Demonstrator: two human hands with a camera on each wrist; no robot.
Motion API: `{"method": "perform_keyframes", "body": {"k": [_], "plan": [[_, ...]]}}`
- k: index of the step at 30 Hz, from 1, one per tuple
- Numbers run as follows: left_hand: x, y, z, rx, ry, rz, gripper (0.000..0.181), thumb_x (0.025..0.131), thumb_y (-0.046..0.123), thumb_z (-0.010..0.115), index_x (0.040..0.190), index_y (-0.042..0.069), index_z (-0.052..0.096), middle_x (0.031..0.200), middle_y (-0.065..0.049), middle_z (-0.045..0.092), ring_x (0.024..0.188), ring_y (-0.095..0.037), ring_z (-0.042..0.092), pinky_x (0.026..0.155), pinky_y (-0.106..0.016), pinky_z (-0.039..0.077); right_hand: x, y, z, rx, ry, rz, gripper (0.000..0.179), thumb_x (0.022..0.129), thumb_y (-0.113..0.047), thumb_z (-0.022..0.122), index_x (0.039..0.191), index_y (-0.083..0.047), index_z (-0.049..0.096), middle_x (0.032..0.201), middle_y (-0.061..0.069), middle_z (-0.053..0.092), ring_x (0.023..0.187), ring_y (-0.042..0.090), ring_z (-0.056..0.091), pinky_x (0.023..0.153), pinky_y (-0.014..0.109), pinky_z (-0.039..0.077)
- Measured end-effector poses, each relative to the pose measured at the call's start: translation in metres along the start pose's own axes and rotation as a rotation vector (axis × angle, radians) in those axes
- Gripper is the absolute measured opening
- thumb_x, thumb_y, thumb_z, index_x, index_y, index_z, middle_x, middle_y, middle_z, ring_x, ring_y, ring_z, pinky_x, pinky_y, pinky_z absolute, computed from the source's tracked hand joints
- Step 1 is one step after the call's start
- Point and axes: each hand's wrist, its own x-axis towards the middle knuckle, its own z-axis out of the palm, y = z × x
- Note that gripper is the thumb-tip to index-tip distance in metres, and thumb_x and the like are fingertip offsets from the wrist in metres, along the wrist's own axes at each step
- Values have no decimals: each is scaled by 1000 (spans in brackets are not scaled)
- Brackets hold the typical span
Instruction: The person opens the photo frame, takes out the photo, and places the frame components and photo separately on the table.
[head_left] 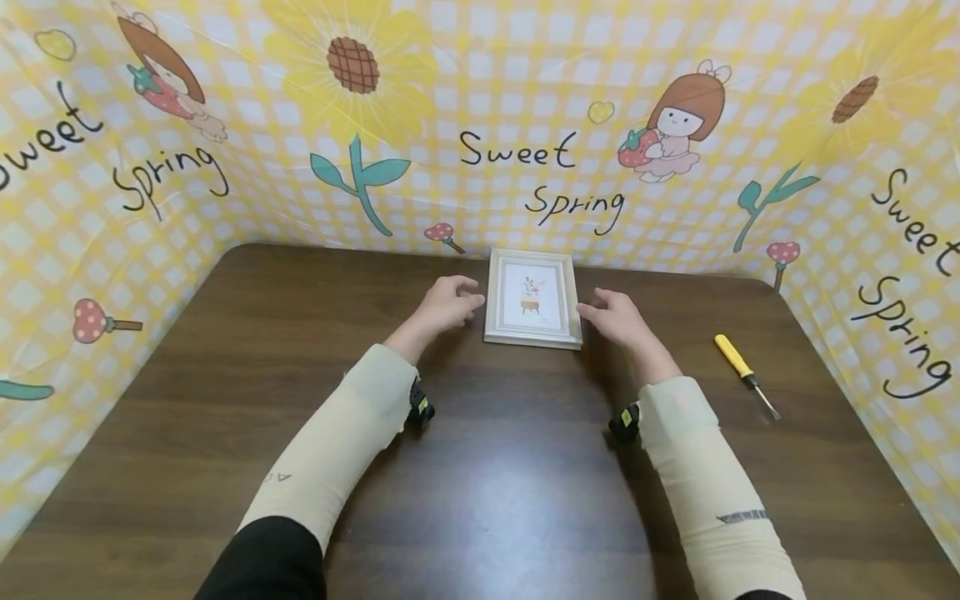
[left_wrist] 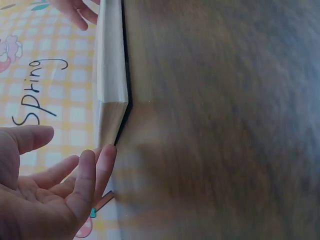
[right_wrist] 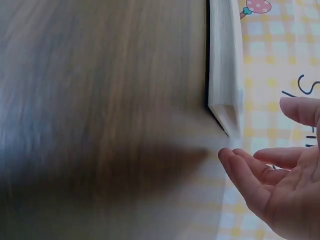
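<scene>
A cream picture frame point(head_left: 494, 298) with a small drawing of a potted plant lies face up at the far side of the table. Just left of it is my left hand point(head_left: 448, 303), fingers relaxed; in the left wrist view its fingertips point(left_wrist: 107, 152) come right up to the frame's side point(left_wrist: 112, 75). My right hand point(head_left: 617, 317) stands at the opposite side, thumb and fingers apart and loosely bent. In the right wrist view those fingertips point(right_wrist: 225, 154) are close to the frame's near corner point(right_wrist: 222, 112). Neither hand grips anything.
A screwdriver point(head_left: 733, 357) with a yellow and black handle lies on the brown wooden table point(head_left: 480, 500) to the right. Behind the table and along both sides hangs a yellow checked cloth point(head_left: 510, 100) with flowers and lettering.
</scene>
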Motion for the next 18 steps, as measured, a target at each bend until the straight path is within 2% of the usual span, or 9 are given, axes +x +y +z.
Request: {"method": "perform_keyframes", "body": {"k": [4, 9, 12, 18], "plan": [[4, 1, 7, -67, 17, -37, 46, 101, 19, 55, 143, 2, 47, 130, -20, 61, 109, -32, 65, 94, -42, 54, 6, 0, 5, 158, 2, 73, 63, 104, -24, 47, 152, 9, 25, 148, 30, 44, 117, 40, 58, 105, 48, 46], [7, -2, 16, -63, 99, -38, 43, 100, 16, 55, 140, 0, 50, 124, -20, 65, 104, -30, 66, 93, -40, 53, 10, -1, 13, 339, 18, 173, 60, 103, -22, 48, 153, 5, 29, 146, 24, 46, 99, 21, 57, 102, 38, 49], [9, -3, 19, -49, 139, -23, 43, 98, 15, 56, 138, 0, 51, 124, -20, 66, 103, -30, 67, 94, -40, 52, 12, -1, 15, 391, 23, 210, 59, 103, -22, 49, 153, 3, 31, 144, 20, 47, 92, 14, 54, 95, 29, 51], [11, 0, 25, -53, 146, -41, 42, 96, 14, 56, 135, -2, 54, 127, -21, 65, 113, -30, 65, 98, -41, 51, 12, -3, 18, 433, 25, 233, 55, 103, -20, 50, 151, 1, 36, 133, 16, 51, 89, 11, 53, 85, 21, 51]]}}
